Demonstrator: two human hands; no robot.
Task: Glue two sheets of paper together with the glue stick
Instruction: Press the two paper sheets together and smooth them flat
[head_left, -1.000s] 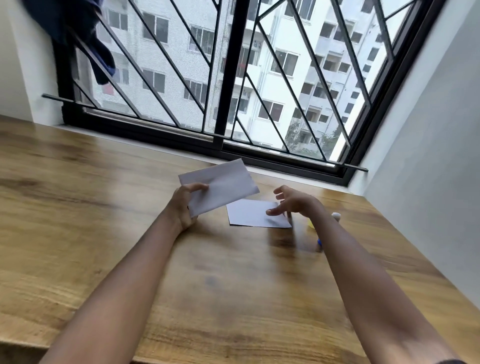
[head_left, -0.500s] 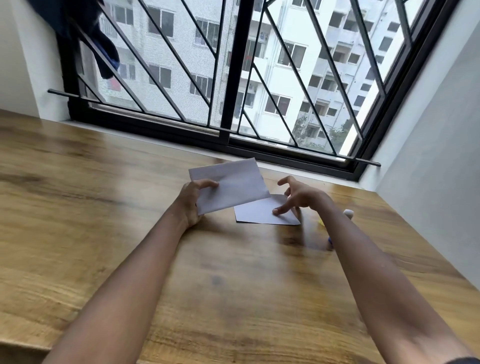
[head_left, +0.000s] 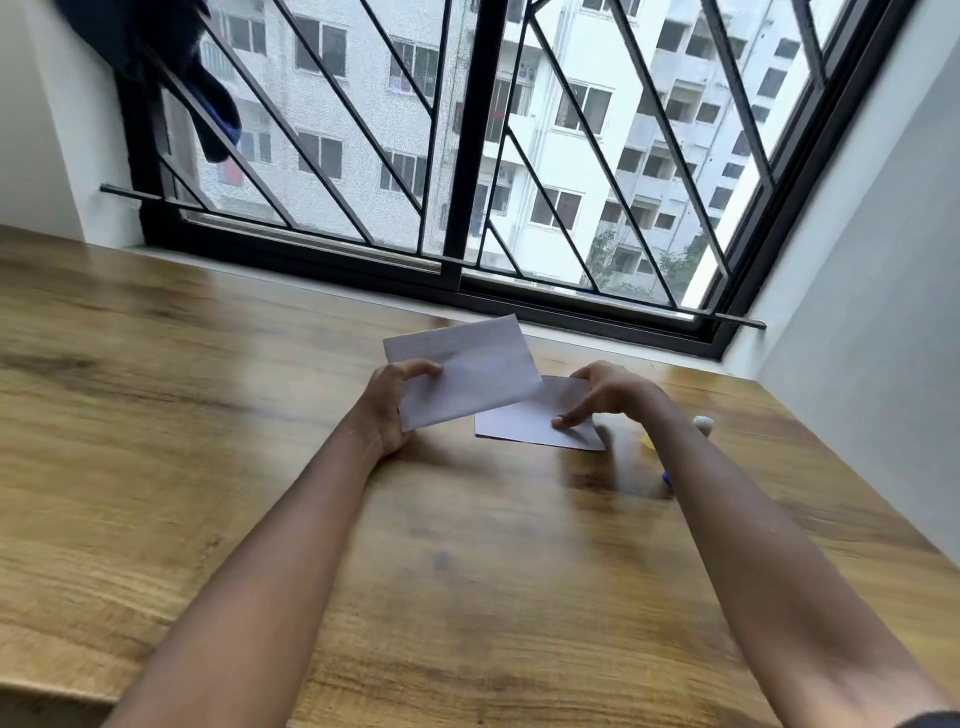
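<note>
Right hand (head_left: 608, 395) has dropped onto the flat sheet (head_left: 524, 423), its spread fingers (head_left: 563, 420) pinning it to the table (head_left: 467, 571). Left hand (head_left: 395, 402) pinches the second sheet (head_left: 467, 374), raised and overlapping. The glue stick (head_left: 649, 442) lies behind the right forearm, mostly hidden. Best to square the edges first, then lower slowly.

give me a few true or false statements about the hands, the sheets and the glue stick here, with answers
1. The left hand holds the raised sheet off the table. True.
2. The right hand grips the glue stick. False: its fingertip touches the flat sheet; the glue stick lies beside the forearm, partly hidden.
3. The flat sheet lies on the table. True.
4. The table is glass. False: it is wood.
</note>
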